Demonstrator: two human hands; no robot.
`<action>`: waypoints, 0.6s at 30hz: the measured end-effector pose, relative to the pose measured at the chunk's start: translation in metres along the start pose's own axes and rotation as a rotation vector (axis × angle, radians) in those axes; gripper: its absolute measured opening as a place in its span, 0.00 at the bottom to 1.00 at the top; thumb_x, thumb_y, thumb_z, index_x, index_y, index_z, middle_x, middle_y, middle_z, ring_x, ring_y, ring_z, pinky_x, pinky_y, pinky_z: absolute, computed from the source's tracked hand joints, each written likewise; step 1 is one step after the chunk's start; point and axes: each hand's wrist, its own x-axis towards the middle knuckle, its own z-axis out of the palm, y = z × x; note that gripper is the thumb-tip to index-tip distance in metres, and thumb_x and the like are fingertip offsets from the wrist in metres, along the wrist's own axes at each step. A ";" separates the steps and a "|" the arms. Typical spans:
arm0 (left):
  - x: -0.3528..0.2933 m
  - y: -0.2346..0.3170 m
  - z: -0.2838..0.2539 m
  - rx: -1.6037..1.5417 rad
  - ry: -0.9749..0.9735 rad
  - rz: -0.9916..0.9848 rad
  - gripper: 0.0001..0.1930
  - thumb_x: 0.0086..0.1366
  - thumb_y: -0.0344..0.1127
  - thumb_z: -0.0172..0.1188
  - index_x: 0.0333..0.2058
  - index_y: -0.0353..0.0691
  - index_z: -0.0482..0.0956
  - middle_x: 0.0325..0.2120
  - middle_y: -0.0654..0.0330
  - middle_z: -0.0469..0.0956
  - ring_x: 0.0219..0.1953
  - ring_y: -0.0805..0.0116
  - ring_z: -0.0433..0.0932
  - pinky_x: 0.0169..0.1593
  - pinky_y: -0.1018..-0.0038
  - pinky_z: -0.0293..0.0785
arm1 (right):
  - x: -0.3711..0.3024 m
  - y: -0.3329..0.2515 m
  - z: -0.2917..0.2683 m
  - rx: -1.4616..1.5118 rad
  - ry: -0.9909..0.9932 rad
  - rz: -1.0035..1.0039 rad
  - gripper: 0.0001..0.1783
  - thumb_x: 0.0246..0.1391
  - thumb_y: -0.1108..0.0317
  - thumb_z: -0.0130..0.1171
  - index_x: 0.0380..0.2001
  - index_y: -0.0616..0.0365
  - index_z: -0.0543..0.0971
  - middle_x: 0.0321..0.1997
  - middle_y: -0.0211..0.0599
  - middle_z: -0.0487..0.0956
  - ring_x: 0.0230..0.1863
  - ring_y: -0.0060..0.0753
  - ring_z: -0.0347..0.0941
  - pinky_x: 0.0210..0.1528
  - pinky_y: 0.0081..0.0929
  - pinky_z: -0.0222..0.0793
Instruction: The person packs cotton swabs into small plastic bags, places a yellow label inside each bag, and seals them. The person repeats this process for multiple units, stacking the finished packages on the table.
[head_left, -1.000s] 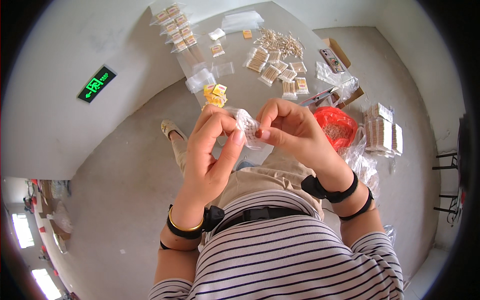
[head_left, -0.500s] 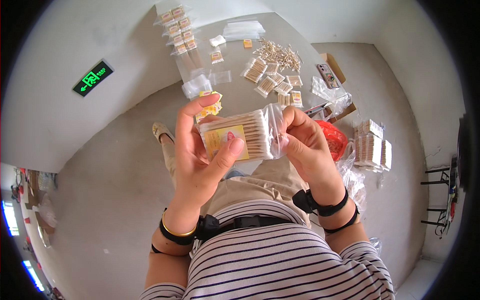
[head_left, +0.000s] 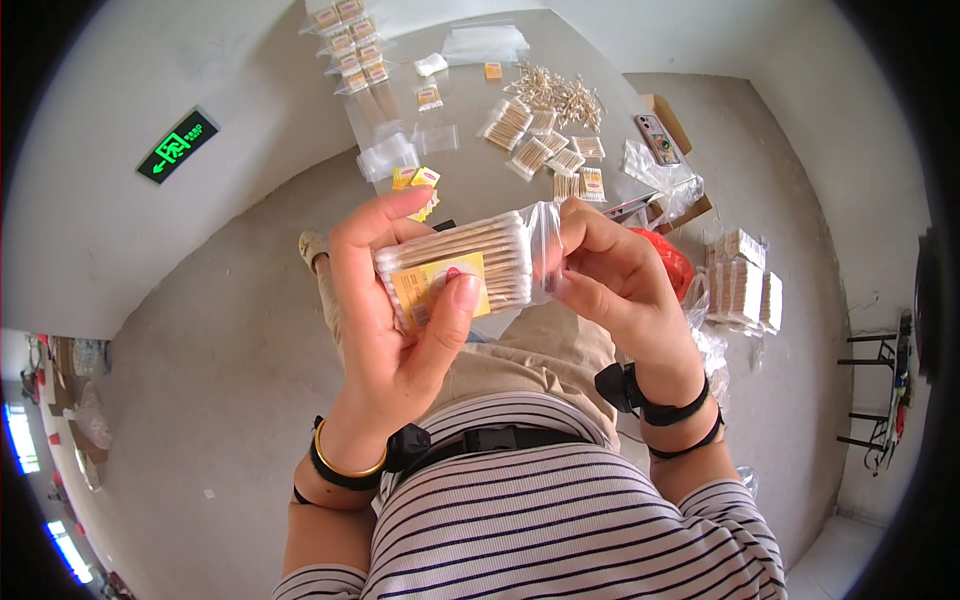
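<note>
A clear zip bag of cotton swabs (head_left: 505,255) is held up in front of my body, tilted slightly, with a yellow card (head_left: 415,285) showing through its side. My left hand (head_left: 390,300) grips its left end, thumb pressed on the card and fingers behind the bag. At the right end, my right hand (head_left: 620,280) pinches the loose clear plastic of the bag's mouth between thumb and fingers. Beyond my left hand, several yellow cards (head_left: 425,177) lie at the near edge of the table.
The grey table (head_left: 400,75) carries loose swabs (head_left: 560,97), swab bundles (head_left: 533,157), empty clear bags (head_left: 388,157) and filled packs (head_left: 345,45). A phone (head_left: 656,138) rests at its right edge. Stacked swab packs (head_left: 738,290) and a red bag (head_left: 668,262) are at the right.
Both hands and the swab bag have shifted slightly left. My right fingers still pinch the bag's mouth, and the table appears a little higher in view.
</note>
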 end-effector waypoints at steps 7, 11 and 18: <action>0.003 -0.004 -0.003 -0.063 -0.053 -0.022 0.28 0.71 0.33 0.61 0.64 0.32 0.61 0.38 0.57 0.74 0.36 0.75 0.71 0.41 0.77 0.70 | 0.008 -0.007 -0.004 0.151 -0.101 0.128 0.06 0.64 0.76 0.58 0.43 0.63 0.81 0.43 0.26 0.77 0.48 0.19 0.73 0.52 0.22 0.68; 0.003 -0.004 -0.002 -0.154 -0.055 -0.065 0.27 0.72 0.32 0.60 0.64 0.32 0.61 0.38 0.56 0.74 0.36 0.75 0.72 0.41 0.77 0.70 | 0.008 -0.004 -0.006 0.244 -0.110 0.221 0.06 0.62 0.76 0.60 0.41 0.62 0.81 0.43 0.26 0.79 0.47 0.19 0.73 0.53 0.21 0.68; 0.004 -0.010 -0.005 -0.001 -0.040 -0.008 0.27 0.71 0.32 0.61 0.64 0.32 0.63 0.39 0.57 0.74 0.36 0.75 0.71 0.41 0.77 0.70 | 0.009 -0.004 -0.004 -0.127 0.000 0.123 0.07 0.56 0.74 0.68 0.38 0.59 0.83 0.36 0.21 0.80 0.39 0.14 0.72 0.43 0.18 0.63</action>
